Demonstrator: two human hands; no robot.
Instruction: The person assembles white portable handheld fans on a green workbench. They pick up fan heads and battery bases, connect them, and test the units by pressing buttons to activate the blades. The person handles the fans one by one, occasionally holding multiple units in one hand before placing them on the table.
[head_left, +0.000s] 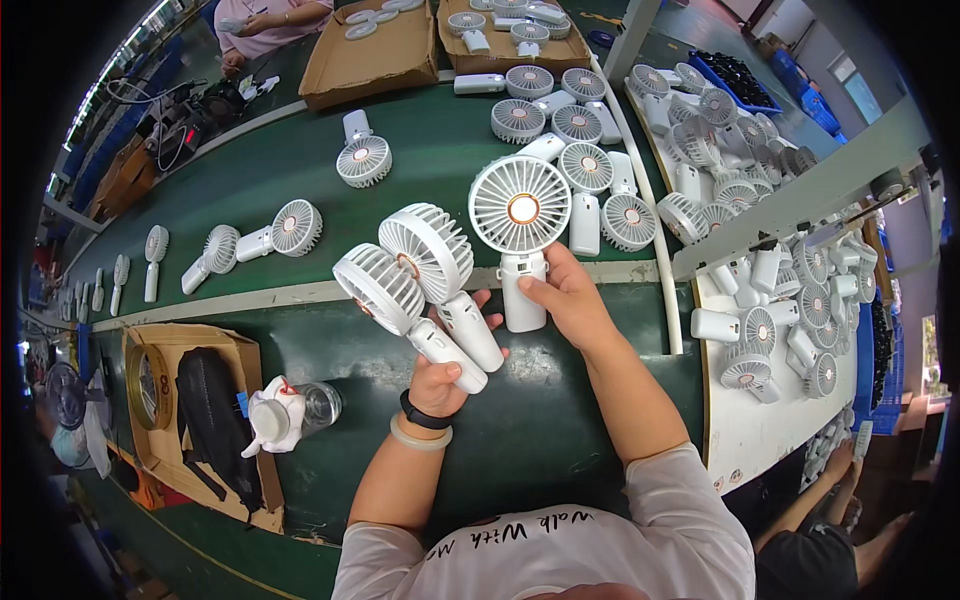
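Fans: my left hand (440, 375) gripped two white handheld fans (415, 275) by their handles, closed tight. My right hand (570, 300) clasped a third fan (520, 215) upright over the green surface (300, 170). I judged keeping handles parallel prevents slipping.

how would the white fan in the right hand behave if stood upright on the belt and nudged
The fan in the right hand looks top-heavy, a wide round head over a narrower handle, so it would probably tip. Its moulded plastic looks rigid. It is likely light: the left hand grips two similar fans at once.
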